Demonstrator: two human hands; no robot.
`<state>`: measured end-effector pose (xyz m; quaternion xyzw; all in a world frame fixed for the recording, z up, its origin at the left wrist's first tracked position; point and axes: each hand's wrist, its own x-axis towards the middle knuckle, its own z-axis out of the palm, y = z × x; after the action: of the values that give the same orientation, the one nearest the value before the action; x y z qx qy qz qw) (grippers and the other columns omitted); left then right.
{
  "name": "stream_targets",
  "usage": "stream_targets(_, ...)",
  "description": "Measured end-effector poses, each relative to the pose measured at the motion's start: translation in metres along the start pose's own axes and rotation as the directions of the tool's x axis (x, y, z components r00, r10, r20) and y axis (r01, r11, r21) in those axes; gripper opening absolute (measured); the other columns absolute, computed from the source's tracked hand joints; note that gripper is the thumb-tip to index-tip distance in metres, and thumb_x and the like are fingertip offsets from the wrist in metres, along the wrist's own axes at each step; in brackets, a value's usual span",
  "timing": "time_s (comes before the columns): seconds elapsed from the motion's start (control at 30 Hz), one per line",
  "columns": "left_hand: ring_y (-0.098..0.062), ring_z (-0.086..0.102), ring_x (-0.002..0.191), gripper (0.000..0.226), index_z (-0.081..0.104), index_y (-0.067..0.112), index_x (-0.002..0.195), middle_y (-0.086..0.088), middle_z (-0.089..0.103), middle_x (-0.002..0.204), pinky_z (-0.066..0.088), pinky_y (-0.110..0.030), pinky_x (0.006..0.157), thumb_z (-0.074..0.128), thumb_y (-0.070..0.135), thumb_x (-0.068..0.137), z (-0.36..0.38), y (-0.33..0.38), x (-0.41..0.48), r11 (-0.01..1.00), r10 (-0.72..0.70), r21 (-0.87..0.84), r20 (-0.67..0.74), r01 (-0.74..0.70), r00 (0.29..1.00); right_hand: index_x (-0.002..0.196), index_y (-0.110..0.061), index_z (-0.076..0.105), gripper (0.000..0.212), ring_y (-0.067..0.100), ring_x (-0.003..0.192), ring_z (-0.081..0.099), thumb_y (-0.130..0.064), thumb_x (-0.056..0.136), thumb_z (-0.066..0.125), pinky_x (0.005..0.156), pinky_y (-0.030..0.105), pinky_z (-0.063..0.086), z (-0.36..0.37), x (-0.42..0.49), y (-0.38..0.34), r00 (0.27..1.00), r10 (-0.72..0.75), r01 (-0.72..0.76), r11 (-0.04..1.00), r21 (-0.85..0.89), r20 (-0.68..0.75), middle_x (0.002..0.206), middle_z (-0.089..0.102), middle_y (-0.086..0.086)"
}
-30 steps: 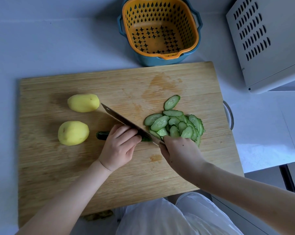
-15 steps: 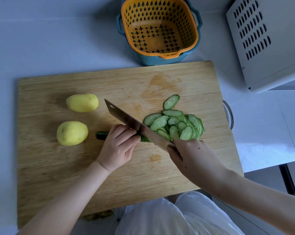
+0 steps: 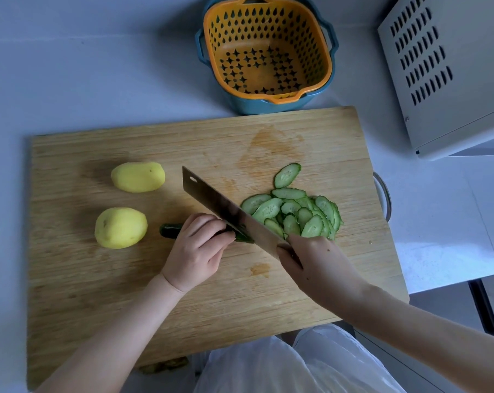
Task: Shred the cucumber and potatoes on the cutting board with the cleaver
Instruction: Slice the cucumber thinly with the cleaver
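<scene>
- Head view, holding hand: the left hand (image 3: 196, 251) has its grip curled over the uncut cucumber (image 3: 170, 230), pinning it to the cutting board (image 3: 126, 293). This probably stops it rolling. The knuckles sit right against the blade, likely as a guide.
- Cutting hand: the right hand (image 3: 316, 265) has its grip wrapped round the handle of the cleaver (image 3: 226, 208), which it hides. The blade runs diagonally from far left to near right, with its edge meeting the cucumber just beside the left fingertips.
- Cut pieces: oval cucumber slices (image 3: 294, 211) lie heaped to the right of the blade, on the side where cuts fall away. They are slices, not shreds, so I judge the work to be at an early stage.
- Waiting pieces: two peeled potatoes (image 3: 138, 177) (image 3: 121, 227) lie whole at the left of the board, apart from the blade.
- Surroundings: an orange colander (image 3: 271, 97) is nested in a blue bowl (image 3: 257, 107) on the counter (image 3: 98, 66), just past the board's far edge. A grey vented box (image 3: 444, 66) stands far right.
- Writing: no brand, label or text can be read.
</scene>
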<state>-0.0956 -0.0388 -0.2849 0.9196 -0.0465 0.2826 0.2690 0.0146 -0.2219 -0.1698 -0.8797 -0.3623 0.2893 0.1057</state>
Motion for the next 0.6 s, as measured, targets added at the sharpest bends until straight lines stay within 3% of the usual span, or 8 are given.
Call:
stream_targets(0.1,-0.024,0.054,0.09,0.024,0.059,0.01,0.095,-0.003,0.055,0.099,0.046,-0.035,0.086,0.07,-0.002,0.077,0.0,-0.002,0.001,0.999,0.032,0.019,-0.004,-0.032,0.999,0.057,-0.029,0.018,0.049,0.007,0.034,0.018,-0.022,0.092,0.052,0.037,0.017,0.012,-0.012,-0.013,-0.005,0.996,-0.052,0.048,0.998,-0.047,-0.079,0.044,0.021,-0.013)
stream_targets(0.2,-0.023,0.054,0.09,0.022,0.059,0.011,0.095,-0.003,0.055,0.1,0.046,-0.036,0.085,0.07,0.001,0.079,0.001,-0.003,0.0,0.999,0.038,0.036,-0.007,-0.038,0.999,0.061,-0.027,0.022,0.048,0.006,0.03,0.005,-0.019,0.081,0.064,0.038,0.01,0.0,-0.018,-0.016,-0.011,0.991,-0.117,0.11,0.988,-0.107,-0.067,0.046,0.005,-0.015)
stream_targets(0.3,-0.023,0.054,0.091,0.019,0.06,0.011,0.095,-0.002,0.056,0.101,0.045,-0.035,0.086,0.068,0.003,0.08,0.002,-0.002,-0.001,0.999,0.042,0.035,-0.009,-0.042,0.999,0.061,-0.024,0.024,0.047,0.007,0.031,0.001,-0.018,0.078,0.067,0.039,0.01,-0.003,-0.016,-0.012,-0.01,0.989,-0.135,0.125,0.983,-0.136,-0.061,0.047,0.003,-0.014)
stream_targets(0.37,-0.023,0.054,0.09,0.017,0.061,0.011,0.094,-0.003,0.056,0.101,0.044,-0.034,0.087,0.068,0.003,0.081,0.001,-0.003,0.001,0.999,0.04,0.029,-0.008,-0.04,0.999,0.06,-0.024,0.023,0.047,0.005,0.032,0.005,-0.02,0.082,0.064,0.038,0.012,0.0,-0.016,-0.011,-0.01,0.993,-0.101,0.09,0.983,-0.161,-0.056,0.047,0.008,-0.015)
stream_targets(0.5,-0.023,0.055,0.093,0.016,0.06,0.012,0.095,-0.002,0.056,0.101,0.045,-0.034,0.086,0.066,0.004,0.083,0.001,-0.001,0.0,0.999,0.03,0.012,-0.011,-0.03,0.999,0.062,-0.023,0.025,0.038,0.008,0.044,0.03,-0.029,0.099,0.034,0.042,0.021,0.021,0.0,0.005,-0.014,0.998,-0.039,0.046,0.99,-0.131,0.057,0.056,0.033,-0.008)
stream_targets(0.6,-0.024,0.056,0.095,0.013,0.061,0.011,0.095,-0.005,0.06,0.099,0.047,-0.035,0.087,0.066,0.005,0.084,0.0,0.0,0.0,1.0,-0.008,0.005,-0.015,0.008,1.0,0.07,-0.017,0.035,0.031,0.009,0.045,0.031,-0.028,0.099,0.035,0.042,0.022,0.022,0.012,0.018,-0.015,0.998,-0.01,0.013,0.999,-0.046,0.06,0.055,0.034,-0.007)
